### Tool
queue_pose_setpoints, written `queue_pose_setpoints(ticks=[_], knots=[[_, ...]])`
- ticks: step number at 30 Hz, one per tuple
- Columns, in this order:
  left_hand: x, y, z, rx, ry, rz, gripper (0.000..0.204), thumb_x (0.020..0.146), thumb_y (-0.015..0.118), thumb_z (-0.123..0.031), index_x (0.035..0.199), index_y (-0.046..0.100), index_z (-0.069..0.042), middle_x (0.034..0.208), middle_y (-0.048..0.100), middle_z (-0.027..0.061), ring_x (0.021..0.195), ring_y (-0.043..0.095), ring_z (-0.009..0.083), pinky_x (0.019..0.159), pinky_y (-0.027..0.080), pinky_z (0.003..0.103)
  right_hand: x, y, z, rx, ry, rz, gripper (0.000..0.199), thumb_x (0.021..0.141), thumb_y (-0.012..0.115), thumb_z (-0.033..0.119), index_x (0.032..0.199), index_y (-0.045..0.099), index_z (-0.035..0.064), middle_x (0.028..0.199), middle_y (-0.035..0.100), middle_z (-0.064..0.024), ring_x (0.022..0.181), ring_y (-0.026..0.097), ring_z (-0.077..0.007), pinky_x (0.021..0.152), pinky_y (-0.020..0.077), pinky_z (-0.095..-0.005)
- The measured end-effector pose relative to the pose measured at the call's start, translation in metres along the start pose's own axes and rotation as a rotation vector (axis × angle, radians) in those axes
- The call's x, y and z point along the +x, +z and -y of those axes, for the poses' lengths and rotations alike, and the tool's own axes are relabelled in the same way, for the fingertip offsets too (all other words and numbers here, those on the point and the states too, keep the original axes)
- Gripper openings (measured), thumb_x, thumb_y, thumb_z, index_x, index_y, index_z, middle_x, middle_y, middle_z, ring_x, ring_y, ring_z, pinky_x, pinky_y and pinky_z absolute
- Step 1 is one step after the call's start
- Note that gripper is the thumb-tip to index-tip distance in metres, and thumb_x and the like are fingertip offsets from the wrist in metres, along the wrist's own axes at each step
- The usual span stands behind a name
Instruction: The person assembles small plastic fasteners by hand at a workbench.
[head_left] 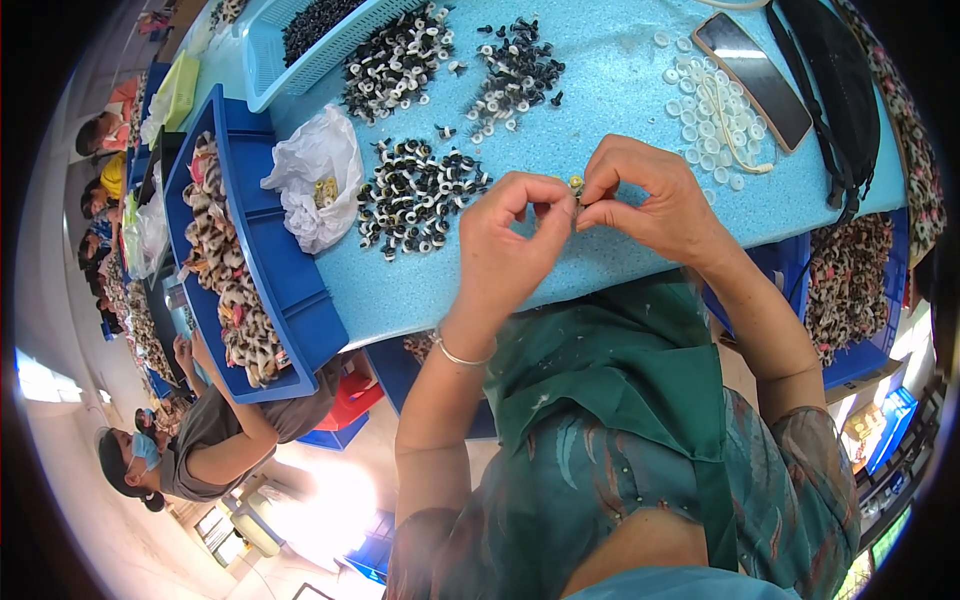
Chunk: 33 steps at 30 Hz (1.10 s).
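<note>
Tiny yellow bead (575,182) pinched right between left hand (505,245) and right hand (650,195), fingertips of both closed on it, above the blue table (600,90), near the black-and-white eye pile (415,195).

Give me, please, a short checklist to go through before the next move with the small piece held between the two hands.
1. Small yellowish piece pinched between both hands: ok, it shows at the fingertips.
2. Left hand and right hand meet above the blue table: ok.
3. How the piece fits together: cannot tell, fingers hide it.
4. Pile of black and white parts near the left hand: ok.
5. White rings near the right hand: ok, beside the phone.
6. White bag open, yellowish pieces inside: ok.
</note>
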<state>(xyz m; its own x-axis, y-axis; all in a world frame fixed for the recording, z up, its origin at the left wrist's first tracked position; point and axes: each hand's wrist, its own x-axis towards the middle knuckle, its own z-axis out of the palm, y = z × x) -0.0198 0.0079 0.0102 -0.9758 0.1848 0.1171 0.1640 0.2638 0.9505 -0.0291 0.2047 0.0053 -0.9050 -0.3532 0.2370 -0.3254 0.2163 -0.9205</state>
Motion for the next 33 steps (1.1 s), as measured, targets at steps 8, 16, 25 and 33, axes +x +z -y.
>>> queue_pose_setpoints(ticks=[8,16,25,33], knots=[[0.014,0.0,-0.007,-0.047,-0.067,0.062,0.008,0.088,0.07,-0.007,0.093,0.072,-0.002,0.082,0.072,0.0044,0.07,0.061,0.0079,0.065,0.048,0.024,0.005,0.002,-0.002,-0.042,0.022,-0.094,0.019,0.074,0.079,0.004,0.084,0.064,0.0037,0.084,0.061,-0.0044,0.073,0.062,-0.015,0.064,0.0505,-0.0295],[0.026,0.0,-0.003,0.386,0.118,-0.064,0.017,0.084,0.072,-0.006,0.1,0.068,-0.002,0.079,0.068,0.0086,0.068,0.063,0.0196,0.064,0.051,0.031,0.002,-0.002,-0.005,-0.096,0.012,-0.085,0.016,0.076,0.078,0.002,0.085,0.064,0.0029,0.085,0.062,-0.0047,0.073,0.065,-0.0151,0.064,0.0515,-0.0276],[0.054,-0.007,0.022,0.919,0.414,-0.17,0.01,0.077,0.078,-0.006,0.084,0.071,-0.007,0.077,0.063,0.0076,0.073,0.06,0.0235,0.065,0.049,0.035,0.0,0.0,-0.004,-0.067,-0.069,-0.123,0.016,0.077,0.078,0.003,0.083,0.064,0.0034,0.086,0.062,-0.0047,0.072,0.064,-0.0136,0.063,0.051,-0.0264],[0.017,-0.002,-0.012,-0.156,-0.198,-0.048,0.009,0.089,0.073,-0.008,0.096,0.071,-0.003,0.089,0.071,0.0043,0.069,0.061,0.0103,0.06,0.045,0.022,-0.004,-0.002,0.007,-0.012,-0.137,-0.181,0.021,0.07,0.081,0.0,0.08,0.062,0.0046,0.086,0.063,-0.0048,0.08,0.062,-0.0175,0.07,0.0497,-0.0289]])
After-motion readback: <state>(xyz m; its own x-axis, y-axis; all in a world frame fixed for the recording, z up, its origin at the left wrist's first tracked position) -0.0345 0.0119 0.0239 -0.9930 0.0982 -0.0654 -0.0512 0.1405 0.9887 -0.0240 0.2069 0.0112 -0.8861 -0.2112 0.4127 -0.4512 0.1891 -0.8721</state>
